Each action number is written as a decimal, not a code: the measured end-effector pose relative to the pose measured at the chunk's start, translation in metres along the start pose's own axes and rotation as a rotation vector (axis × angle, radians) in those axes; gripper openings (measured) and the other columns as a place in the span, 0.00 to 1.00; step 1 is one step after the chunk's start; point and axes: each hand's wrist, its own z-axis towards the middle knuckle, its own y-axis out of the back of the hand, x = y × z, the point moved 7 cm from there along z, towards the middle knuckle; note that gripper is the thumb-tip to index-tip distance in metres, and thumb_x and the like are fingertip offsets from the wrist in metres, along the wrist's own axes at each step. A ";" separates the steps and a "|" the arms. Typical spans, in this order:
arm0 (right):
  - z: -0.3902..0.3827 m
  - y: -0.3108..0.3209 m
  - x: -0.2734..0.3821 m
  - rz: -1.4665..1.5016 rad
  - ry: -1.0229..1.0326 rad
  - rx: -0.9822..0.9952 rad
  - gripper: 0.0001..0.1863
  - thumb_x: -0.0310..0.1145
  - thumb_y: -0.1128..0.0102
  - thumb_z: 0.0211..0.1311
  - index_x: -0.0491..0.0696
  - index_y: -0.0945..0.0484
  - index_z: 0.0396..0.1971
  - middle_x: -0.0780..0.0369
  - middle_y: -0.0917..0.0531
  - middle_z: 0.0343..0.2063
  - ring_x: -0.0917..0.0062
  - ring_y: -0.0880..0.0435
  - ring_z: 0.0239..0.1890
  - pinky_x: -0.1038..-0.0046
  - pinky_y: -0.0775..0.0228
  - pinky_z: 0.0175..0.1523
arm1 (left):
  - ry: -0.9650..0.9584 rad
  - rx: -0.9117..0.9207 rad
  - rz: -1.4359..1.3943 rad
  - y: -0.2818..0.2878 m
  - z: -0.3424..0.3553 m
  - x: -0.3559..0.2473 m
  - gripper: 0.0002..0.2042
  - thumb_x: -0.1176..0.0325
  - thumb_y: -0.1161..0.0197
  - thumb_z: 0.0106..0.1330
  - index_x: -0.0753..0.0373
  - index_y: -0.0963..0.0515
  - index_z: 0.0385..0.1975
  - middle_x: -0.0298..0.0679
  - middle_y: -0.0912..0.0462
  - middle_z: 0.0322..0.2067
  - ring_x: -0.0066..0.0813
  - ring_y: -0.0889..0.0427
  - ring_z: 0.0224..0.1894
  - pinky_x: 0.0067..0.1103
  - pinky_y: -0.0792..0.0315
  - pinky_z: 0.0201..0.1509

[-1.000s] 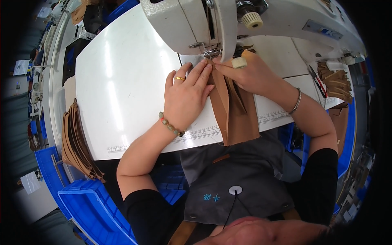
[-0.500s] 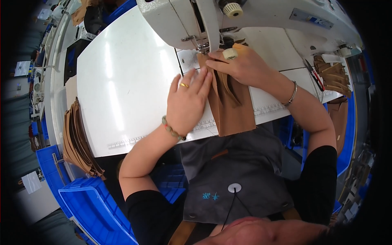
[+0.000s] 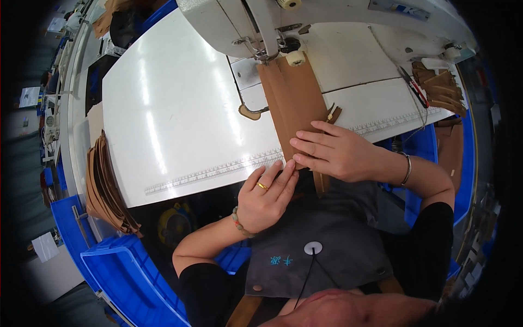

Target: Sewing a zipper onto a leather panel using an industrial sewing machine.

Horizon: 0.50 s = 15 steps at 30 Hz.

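Note:
A long brown leather-like panel [image 3: 291,92] runs from under the sewing machine's presser foot [image 3: 266,56] to the table's near edge. My left hand [image 3: 267,196], with a ring on one finger, has its fingertips closed on the panel's near left corner; its thumb is mostly hidden. Flat on the panel's near right part lies my right hand [image 3: 346,155], fingers stretched and a little apart. A narrow brown strip [image 3: 322,185] passes under that hand and hangs over the edge. At its far end a small brass-coloured zipper pull [image 3: 330,113] shows.
The white sewing machine [image 3: 223,24] stands over the far side of the white table [image 3: 174,109]. A printed ruler [image 3: 218,174] follows the near edge. Red-and-black snips [image 3: 415,88] lie by brown pieces [image 3: 438,87] at right. Brown panels [image 3: 106,185] hang at left above a blue bin [image 3: 128,272].
Both hands have slid from beside the presser foot back to the panel's near end. The panel now lies flatter and farther under the machine, and the zipper pull has come into view.

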 end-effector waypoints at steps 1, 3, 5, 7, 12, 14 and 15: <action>-0.002 0.001 0.001 -0.005 -0.021 -0.019 0.17 0.32 0.43 0.65 0.43 0.18 0.51 0.54 0.19 0.58 0.62 0.21 0.63 0.56 0.31 0.69 | 0.014 -0.019 -0.108 0.004 0.005 0.008 0.19 0.74 0.37 0.59 0.62 0.15 0.51 0.39 0.14 0.54 0.35 0.16 0.54 0.30 0.23 0.56; -0.003 -0.002 0.002 -0.003 -0.032 -0.027 0.18 0.32 0.43 0.64 0.43 0.18 0.51 0.53 0.19 0.59 0.62 0.22 0.63 0.56 0.31 0.69 | 0.023 -0.033 -0.220 0.009 0.017 0.026 0.18 0.77 0.35 0.57 0.60 0.14 0.48 0.36 0.12 0.50 0.33 0.16 0.51 0.28 0.22 0.52; -0.002 0.000 0.002 -0.002 -0.030 -0.034 0.18 0.32 0.43 0.64 0.42 0.19 0.52 0.53 0.19 0.59 0.62 0.22 0.64 0.56 0.31 0.69 | 0.168 0.015 -0.306 0.007 0.034 0.055 0.19 0.71 0.31 0.59 0.62 0.17 0.52 0.38 0.14 0.51 0.36 0.16 0.51 0.30 0.21 0.48; -0.001 0.000 0.002 0.005 -0.009 -0.001 0.18 0.32 0.43 0.64 0.42 0.19 0.52 0.53 0.18 0.58 0.62 0.21 0.63 0.57 0.30 0.68 | 0.190 0.003 -0.127 -0.002 0.056 0.078 0.20 0.64 0.29 0.61 0.62 0.17 0.52 0.36 0.14 0.51 0.37 0.17 0.52 0.31 0.22 0.50; -0.001 0.002 -0.001 0.043 0.010 -0.008 0.17 0.31 0.43 0.63 0.42 0.19 0.50 0.53 0.18 0.57 0.62 0.20 0.61 0.59 0.27 0.65 | 0.104 -0.050 -0.006 -0.021 0.089 0.108 0.27 0.50 0.27 0.57 0.61 0.16 0.52 0.35 0.15 0.54 0.36 0.18 0.54 0.30 0.23 0.53; 0.000 0.006 -0.006 0.061 0.021 -0.009 0.17 0.31 0.43 0.63 0.42 0.19 0.49 0.53 0.17 0.56 0.62 0.19 0.60 0.60 0.25 0.63 | 0.076 -0.014 -0.016 -0.027 0.092 0.110 0.31 0.46 0.27 0.55 0.61 0.16 0.53 0.35 0.15 0.54 0.35 0.18 0.55 0.30 0.23 0.53; 0.002 0.011 -0.009 0.066 0.038 -0.007 0.16 0.31 0.42 0.62 0.43 0.19 0.48 0.55 0.17 0.53 0.64 0.18 0.58 0.62 0.25 0.62 | 0.076 0.005 0.001 -0.028 0.092 0.109 0.33 0.44 0.27 0.53 0.60 0.16 0.54 0.34 0.15 0.55 0.35 0.18 0.55 0.30 0.23 0.54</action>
